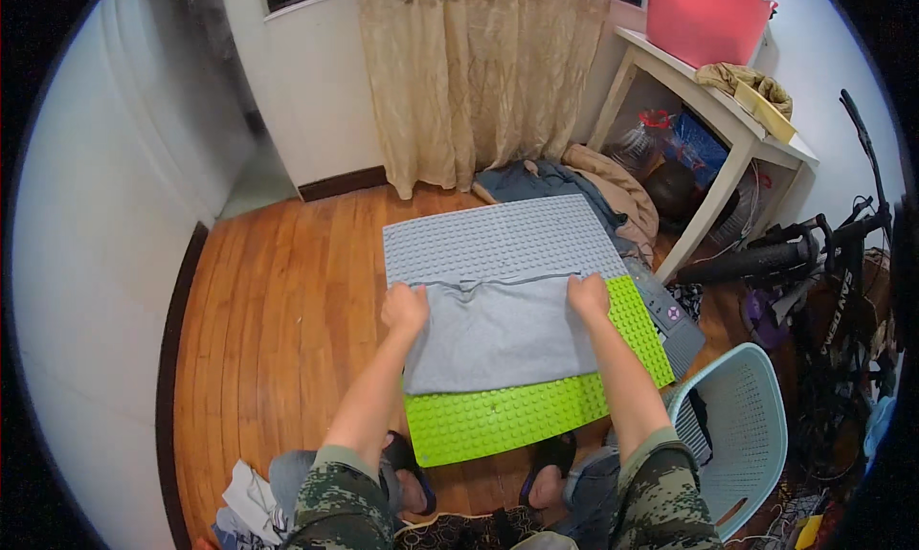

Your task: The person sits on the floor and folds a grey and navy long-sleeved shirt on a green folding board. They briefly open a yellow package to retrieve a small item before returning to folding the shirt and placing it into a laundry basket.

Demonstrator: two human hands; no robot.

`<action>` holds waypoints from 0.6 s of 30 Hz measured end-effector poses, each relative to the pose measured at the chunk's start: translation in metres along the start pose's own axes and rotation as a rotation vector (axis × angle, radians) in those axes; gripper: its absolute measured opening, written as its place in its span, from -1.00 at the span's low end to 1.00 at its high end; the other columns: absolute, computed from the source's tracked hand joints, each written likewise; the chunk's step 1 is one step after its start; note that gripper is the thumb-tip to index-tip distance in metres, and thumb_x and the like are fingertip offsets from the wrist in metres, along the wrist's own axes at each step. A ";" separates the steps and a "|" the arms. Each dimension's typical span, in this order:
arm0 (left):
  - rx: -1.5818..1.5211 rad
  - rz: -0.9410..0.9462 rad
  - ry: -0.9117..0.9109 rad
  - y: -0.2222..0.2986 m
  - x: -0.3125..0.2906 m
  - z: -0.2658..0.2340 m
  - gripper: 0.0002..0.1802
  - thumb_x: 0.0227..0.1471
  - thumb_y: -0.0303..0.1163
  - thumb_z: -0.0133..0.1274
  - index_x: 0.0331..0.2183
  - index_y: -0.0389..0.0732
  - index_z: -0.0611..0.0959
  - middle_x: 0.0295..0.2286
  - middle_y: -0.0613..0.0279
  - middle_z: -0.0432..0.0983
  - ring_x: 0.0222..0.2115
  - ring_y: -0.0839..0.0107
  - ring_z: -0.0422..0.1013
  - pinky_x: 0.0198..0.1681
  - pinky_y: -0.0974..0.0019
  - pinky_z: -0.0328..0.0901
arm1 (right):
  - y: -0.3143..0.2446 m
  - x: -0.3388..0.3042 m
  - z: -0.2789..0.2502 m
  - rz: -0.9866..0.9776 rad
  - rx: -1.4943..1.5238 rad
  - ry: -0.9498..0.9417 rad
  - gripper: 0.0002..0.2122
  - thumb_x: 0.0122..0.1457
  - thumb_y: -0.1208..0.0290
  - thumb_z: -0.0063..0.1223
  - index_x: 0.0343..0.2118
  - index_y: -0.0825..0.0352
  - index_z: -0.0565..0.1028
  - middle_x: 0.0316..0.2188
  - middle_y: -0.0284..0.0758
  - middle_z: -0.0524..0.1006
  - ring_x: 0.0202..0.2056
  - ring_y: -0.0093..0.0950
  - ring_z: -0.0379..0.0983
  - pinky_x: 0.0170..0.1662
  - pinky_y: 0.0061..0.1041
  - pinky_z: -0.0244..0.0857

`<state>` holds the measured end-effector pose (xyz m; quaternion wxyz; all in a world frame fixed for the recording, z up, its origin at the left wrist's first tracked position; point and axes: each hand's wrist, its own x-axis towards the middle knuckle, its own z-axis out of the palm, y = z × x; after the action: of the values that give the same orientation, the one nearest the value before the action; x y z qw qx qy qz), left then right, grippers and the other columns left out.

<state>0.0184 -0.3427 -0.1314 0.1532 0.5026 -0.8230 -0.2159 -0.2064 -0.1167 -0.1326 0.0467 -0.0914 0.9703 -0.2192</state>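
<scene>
A light grey piece of fabric [503,339], likely a folded garment of a kind I cannot make out, lies across a studded board. The board has a grey far half [493,239] and a bright green near half [507,418]. My left hand [405,307] is closed on the fabric's far left corner, and my right hand [588,296] pinches its far right corner. Between them the far edge runs nearly straight, with a dark line along it and a small pucker left of the middle. The fabric's near part rests flat on the green studs.
At my right stands a pale blue laundry basket [756,406] with clothes inside. Beyond it are a bicycle [833,253] and a white table [704,90] bearing a pink tub [708,19]. Clothes [613,191] lie behind the board; more laundry [251,502] sits at lower left.
</scene>
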 end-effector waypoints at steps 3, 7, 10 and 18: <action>-0.077 -0.003 0.036 0.005 0.006 0.013 -0.73 -0.03 -0.25 0.00 -0.38 -0.27 0.49 -0.44 -0.08 0.48 -0.37 -0.01 0.42 -0.30 0.00 0.29 | 0.006 0.011 0.009 0.019 0.076 0.066 -0.60 0.04 0.15 -0.02 -0.22 0.43 0.38 -0.32 -0.02 0.48 -0.21 -0.09 0.40 -0.15 -0.21 0.26; -0.256 -0.001 0.151 -0.016 0.013 0.023 -0.79 -0.01 -0.28 -0.03 -0.40 -0.23 0.47 -0.47 -0.06 0.49 -0.40 0.00 0.42 -0.35 0.02 0.27 | -0.003 0.003 0.006 -0.022 0.246 0.161 -0.72 0.09 0.25 -0.07 -0.26 0.37 0.35 -0.30 -0.07 0.48 -0.23 -0.09 0.40 -0.20 -0.18 0.25; -0.308 0.016 0.207 -0.022 0.021 0.024 -0.81 0.01 -0.30 -0.05 -0.41 -0.24 0.46 -0.49 -0.06 0.48 -0.41 -0.02 0.41 -0.36 0.02 0.26 | 0.008 0.003 0.011 -0.098 0.247 0.270 -0.74 0.12 0.26 -0.10 -0.26 0.37 0.32 -0.36 -0.06 0.49 -0.29 -0.08 0.41 -0.25 -0.16 0.24; -0.001 0.088 0.135 -0.026 0.029 -0.003 -0.79 0.00 -0.30 -0.04 -0.45 -0.27 0.50 -0.49 -0.07 0.50 -0.41 -0.03 0.43 -0.37 0.02 0.28 | -0.005 -0.007 0.000 -0.235 0.049 0.341 -0.74 0.05 0.35 0.00 -0.24 0.36 0.33 -0.25 -0.13 0.38 -0.18 -0.15 0.31 -0.17 -0.21 0.19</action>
<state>0.0270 -0.3797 -0.1411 0.2177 0.4794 -0.8319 -0.1752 -0.1983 -0.1200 -0.1300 -0.1420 -0.1643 0.9411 -0.2590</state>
